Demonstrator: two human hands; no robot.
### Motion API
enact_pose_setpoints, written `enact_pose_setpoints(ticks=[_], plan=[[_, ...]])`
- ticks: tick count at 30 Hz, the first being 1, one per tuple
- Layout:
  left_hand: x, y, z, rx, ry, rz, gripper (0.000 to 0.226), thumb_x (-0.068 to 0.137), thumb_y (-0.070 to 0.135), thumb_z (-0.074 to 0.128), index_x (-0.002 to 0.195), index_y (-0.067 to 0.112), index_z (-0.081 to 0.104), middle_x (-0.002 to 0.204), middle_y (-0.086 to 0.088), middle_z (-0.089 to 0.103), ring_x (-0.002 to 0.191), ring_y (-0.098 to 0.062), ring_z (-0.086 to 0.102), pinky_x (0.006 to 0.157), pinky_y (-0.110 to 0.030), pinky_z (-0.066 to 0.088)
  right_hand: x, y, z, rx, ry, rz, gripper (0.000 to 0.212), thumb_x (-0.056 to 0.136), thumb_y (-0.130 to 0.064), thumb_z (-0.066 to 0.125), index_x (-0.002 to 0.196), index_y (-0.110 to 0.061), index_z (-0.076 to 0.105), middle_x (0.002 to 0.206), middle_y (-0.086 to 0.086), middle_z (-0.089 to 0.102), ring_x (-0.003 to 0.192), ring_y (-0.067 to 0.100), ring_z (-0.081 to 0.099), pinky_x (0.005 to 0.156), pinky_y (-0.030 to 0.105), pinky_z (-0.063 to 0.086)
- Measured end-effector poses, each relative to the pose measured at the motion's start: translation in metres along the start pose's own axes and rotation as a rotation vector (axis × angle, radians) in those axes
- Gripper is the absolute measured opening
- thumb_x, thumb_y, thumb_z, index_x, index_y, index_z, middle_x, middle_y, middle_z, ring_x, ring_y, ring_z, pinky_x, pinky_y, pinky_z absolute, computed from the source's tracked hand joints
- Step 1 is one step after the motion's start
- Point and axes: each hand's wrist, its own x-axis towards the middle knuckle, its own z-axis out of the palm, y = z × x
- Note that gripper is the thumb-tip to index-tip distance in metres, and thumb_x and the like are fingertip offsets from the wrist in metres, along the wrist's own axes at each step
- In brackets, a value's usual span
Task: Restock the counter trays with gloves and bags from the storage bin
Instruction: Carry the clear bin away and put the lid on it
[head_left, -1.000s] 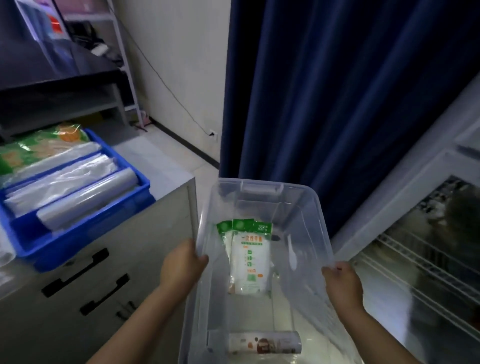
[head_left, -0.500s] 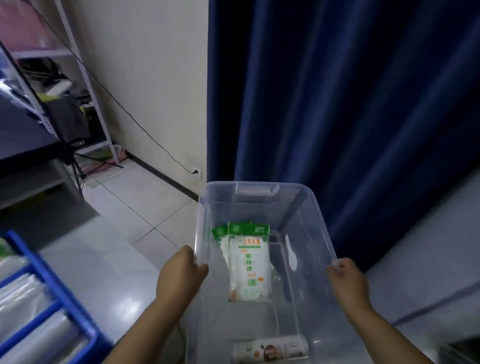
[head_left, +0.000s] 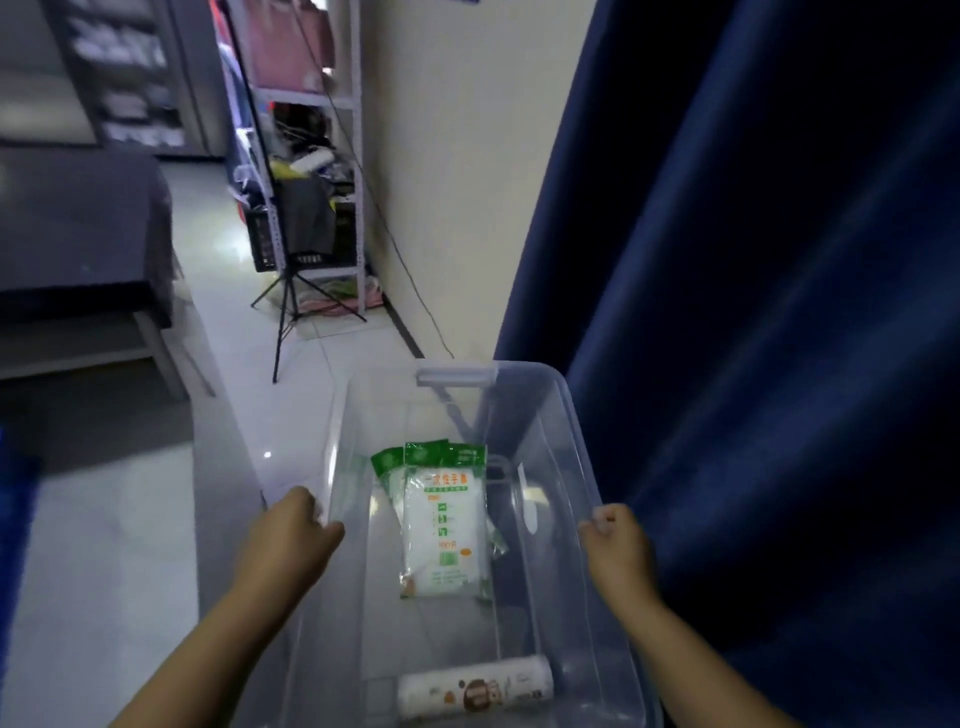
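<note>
The person carries a clear plastic bin (head_left: 566, 441), one hand on each long side. The left hand (head_left: 291, 540) curls over the left rim, fingers closed on the edge. The right hand (head_left: 615, 540) is closed over the right rim, knuckles up. Both forearms reach in from the bottom of the view.

Inside the bin, flat on its floor, lies a small fanned stack of glove packs (head_left: 441, 525), white with green headers and orange print; the top one covers most of the others, so only their green corners show at the left. They sit about mid-bin, nearer the left wall than the right. Closer to the person, at the near end, a roll of bags (head_left: 475, 693) lies on its side across the bin, white with a brown label. The packs and the roll are apart, with bare floor between them. A moulded handle (head_left: 454, 375) shows at the far end of the bin.

A dark blue curtain (head_left: 753, 312) hangs at the right, close beside the bin. A cream wall (head_left: 457, 156) stands behind it, with a thin black cable running down it. Further back, a white metal shelf (head_left: 311, 182) is crammed with things too blurred to name, and a black tripod (head_left: 291, 312) stands in front of it on the pale tiled floor (head_left: 130, 545). A dark grey bench (head_left: 78, 234) fills the left, blurred.
</note>
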Motion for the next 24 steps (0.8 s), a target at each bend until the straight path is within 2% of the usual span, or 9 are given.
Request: enact_pose_setpoints(ticks=[3,7,8,10,15,17,20,24], plan=[[0.024,-0.002,-0.003,0.020,0.085,-0.088,0.021,0.076,0.014,0.063,0.065,0.010,0.045,0.061,-0.003,0.048,0.056,-0.024,0.043,0.047,-0.027,0.025,0.048,-0.026,0.027,-0.008,-0.072,-0.078,0.006,0.083,-0.004,0.058,0.078,-0.004,0.054,0.067,0.003,0.051,0.059,0.018,0.045,0.047,0.023,0.034],[0.078,-0.004,-0.004,-0.001,0.147,-0.156,0.017,0.078,0.015,0.063,0.074,0.004,0.051,0.063,-0.005,0.049,0.061,-0.027,0.047,0.047,-0.027,0.027,0.109,-0.062,0.071,-0.006,-0.134,-0.102,0.006,0.082,-0.001,0.059,0.078,-0.001,0.055,0.069,0.010,0.055,0.056,0.017,0.044,0.039,0.011,0.033],[0.096,-0.005,-0.003,-0.009,0.153,-0.169,0.018,0.078,0.016,0.063,0.075,0.004,0.052,0.065,-0.007,0.050,0.061,-0.027,0.048,0.048,-0.027,0.028,0.124,-0.071,0.083,-0.003,-0.145,-0.103,0.009,0.082,-0.001,0.059,0.075,-0.004,0.054,0.070,0.010,0.056,0.056,0.017,0.045,0.040,0.011,0.033],[0.133,-0.008,-0.001,-0.036,0.166,-0.196,0.018,0.077,0.018,0.064,0.076,0.004,0.052,0.064,-0.006,0.050,0.061,-0.027,0.049,0.048,-0.027,0.029,0.154,-0.088,0.106,-0.024,-0.168,-0.111,0.015,0.082,-0.004,0.059,0.071,-0.010,0.051,0.069,0.007,0.056,0.058,0.019,0.047,0.047,0.023,0.038],[0.227,-0.012,-0.005,-0.079,0.145,-0.255,0.019,0.075,0.016,0.065,0.072,0.009,0.048,0.064,-0.004,0.049,0.064,-0.028,0.052,0.054,-0.029,0.036,0.228,-0.141,0.158,-0.144,-0.222,-0.142,0.015,0.081,-0.006,0.060,0.072,-0.007,0.048,0.064,0.003,0.050,0.057,0.018,0.045,0.048,0.023,0.034],[0.261,-0.013,-0.009,-0.058,0.137,-0.270,0.021,0.076,0.020,0.064,0.071,0.013,0.045,0.064,-0.001,0.047,0.060,-0.023,0.047,0.051,-0.027,0.032,0.254,-0.162,0.179,-0.212,-0.262,-0.178,0.018,0.083,-0.009,0.060,0.073,-0.010,0.045,0.067,0.002,0.049,0.060,0.018,0.047,0.046,0.023,0.032],[0.307,-0.013,-0.017,-0.026,0.143,-0.304,0.019,0.078,0.023,0.063,0.075,0.014,0.046,0.065,0.001,0.047,0.059,-0.020,0.047,0.047,-0.025,0.028,0.288,-0.190,0.205,-0.233,-0.282,-0.224,0.026,0.084,-0.011,0.060,0.070,-0.022,0.040,0.070,-0.004,0.049,0.059,0.010,0.046,0.046,0.021,0.031],[0.360,-0.013,-0.020,-0.025,0.165,-0.315,0.016,0.078,0.020,0.062,0.080,0.011,0.049,0.071,-0.004,0.051,0.065,-0.025,0.050,0.049,-0.027,0.029,0.330,-0.215,0.240,-0.203,-0.306,-0.268,0.020,0.085,-0.011,0.059,0.074,-0.018,0.044,0.072,-0.005,0.051,0.062,0.012,0.049,0.050,0.024,0.035]])
